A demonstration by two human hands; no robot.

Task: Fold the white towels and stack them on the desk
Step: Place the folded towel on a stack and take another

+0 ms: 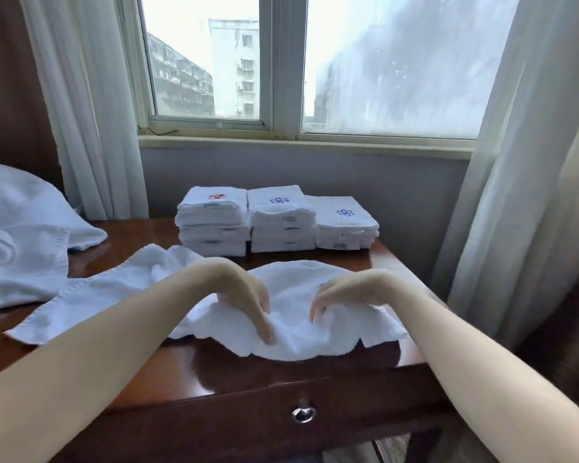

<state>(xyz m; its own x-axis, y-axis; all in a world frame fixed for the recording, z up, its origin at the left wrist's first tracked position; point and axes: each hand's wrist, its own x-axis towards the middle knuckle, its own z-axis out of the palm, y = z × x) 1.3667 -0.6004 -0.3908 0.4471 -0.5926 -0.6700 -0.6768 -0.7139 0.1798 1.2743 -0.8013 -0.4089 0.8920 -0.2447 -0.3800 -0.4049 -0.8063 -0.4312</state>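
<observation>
**Limp terry: take it by the hem, not the middle**

The white towel (301,315) lies rumpled across the near middle of the desk (214,372), its left end trailing toward a loose pile (24,248) at the left. The left hand (248,295) presses fairly straight fingers into the cloth, thumb apart. The right hand (345,290) touches it with curled fingertips; whether they pinch a fold I cannot tell. Such cloth is likely light, floppy and grippy, sagging wherever unsupported, so corners or the stitched hem suit best. Three folded stacks (281,222) stand at the far edge.
</observation>
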